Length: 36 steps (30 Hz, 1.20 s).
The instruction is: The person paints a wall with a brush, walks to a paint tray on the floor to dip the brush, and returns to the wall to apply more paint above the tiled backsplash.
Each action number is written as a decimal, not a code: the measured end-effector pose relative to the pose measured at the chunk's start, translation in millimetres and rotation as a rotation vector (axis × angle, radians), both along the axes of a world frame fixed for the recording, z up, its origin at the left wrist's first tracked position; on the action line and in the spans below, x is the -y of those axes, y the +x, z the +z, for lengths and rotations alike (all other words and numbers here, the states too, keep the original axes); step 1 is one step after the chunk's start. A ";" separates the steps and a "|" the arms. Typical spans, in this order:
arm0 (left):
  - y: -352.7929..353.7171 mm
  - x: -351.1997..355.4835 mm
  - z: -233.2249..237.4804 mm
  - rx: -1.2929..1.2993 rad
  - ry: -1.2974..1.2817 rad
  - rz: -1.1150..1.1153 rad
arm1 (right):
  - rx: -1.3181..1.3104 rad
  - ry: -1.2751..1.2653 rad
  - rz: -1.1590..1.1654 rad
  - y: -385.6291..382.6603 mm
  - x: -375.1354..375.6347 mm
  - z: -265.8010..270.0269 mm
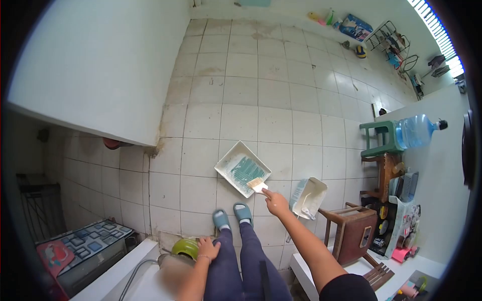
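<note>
Right hand (pixel 275 200) holds brush (pixel 257 185) over tray (pixel 227 162) on tiled floor (pixel 241 90).

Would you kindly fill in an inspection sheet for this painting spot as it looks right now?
Surface: tiled floor, stained along the wall base.
Job's things: paint tray with teal paint lies on the floor; paintbrush over its near edge; white container beside it.
Clutter: wooden chair, green stool, water bottle.
Hands: right hand grips the paintbrush; left hand rests on a green round object.
Cables: grey hose or cable near the left hand.
Surroundings: white wall; patterned mat lower left.
</note>
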<state>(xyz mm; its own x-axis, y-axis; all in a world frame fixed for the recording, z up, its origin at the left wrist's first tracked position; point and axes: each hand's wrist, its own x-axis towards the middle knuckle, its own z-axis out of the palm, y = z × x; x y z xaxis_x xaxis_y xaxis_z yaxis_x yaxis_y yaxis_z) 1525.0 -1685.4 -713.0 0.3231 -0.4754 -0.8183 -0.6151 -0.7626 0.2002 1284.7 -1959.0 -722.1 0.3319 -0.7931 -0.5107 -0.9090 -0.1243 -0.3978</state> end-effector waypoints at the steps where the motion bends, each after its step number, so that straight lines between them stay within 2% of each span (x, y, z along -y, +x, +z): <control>1: -7.4 8.4 -15.2 0.025 0.101 -0.024 | -0.065 0.032 0.053 9.2 26.6 -42.5; 3: -19.8 12.6 -65.1 0.017 0.135 -0.012 | -0.241 0.111 0.191 30.5 73.7 -139.0; 5: -29.3 37.8 -73.4 0.012 0.243 -0.012 | -0.400 0.143 0.350 54.2 113.7 -216.9; 6: -28.0 53.8 -84.3 0.092 0.273 -0.026 | -0.443 0.121 0.412 70.0 132.7 -249.8; 8: -17.4 81.1 -102.7 0.250 0.332 -0.059 | -0.320 0.020 0.345 88.1 150.9 -327.4; 10: 10.1 91.5 -107.1 0.207 0.250 0.077 | -0.134 0.038 0.096 115.7 165.8 -355.5; 11: 24.3 98.9 -110.1 0.192 0.200 0.141 | -0.134 0.032 0.096 126.8 172.1 -371.2; 15: 45.1 125.1 -118.7 0.168 0.221 0.053 | -0.151 -0.041 0.104 151.7 178.7 -450.5; 17: 49.9 147.3 -114.9 0.161 0.185 0.008 | -0.208 -0.082 0.088 158.6 176.2 -458.6; 20: 54.1 143.6 -123.1 0.153 0.197 0.015 | -0.370 0.114 0.116 155.7 167.5 -464.8; 25: 50.4 134.3 -124.9 0.152 0.221 0.023 | -0.528 0.208 0.184 166.4 162.6 -444.6; 31: 34.8 116.1 -126.4 0.144 0.209 -0.048 | -0.571 0.352 0.137 113.2 113.0 -424.7; 33: 31.7 110.8 -127.3 0.147 0.214 -0.069 | -0.628 0.460 0.146 96.0 89.1 -421.6; 36: 24.6 106.4 -127.9 0.147 0.206 -0.086 | -0.797 0.764 0.121 83.4 69.4 -441.2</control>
<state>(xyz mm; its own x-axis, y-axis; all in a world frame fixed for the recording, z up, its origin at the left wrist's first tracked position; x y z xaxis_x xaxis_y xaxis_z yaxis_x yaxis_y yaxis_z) 1549.5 -1791.7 -840.9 0.4113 -0.3348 -0.8478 -0.6905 -0.7216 -0.0500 1368.1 -2028.4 -1163.3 -0.2548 -0.1631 -0.9531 -0.9372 -0.2011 0.2849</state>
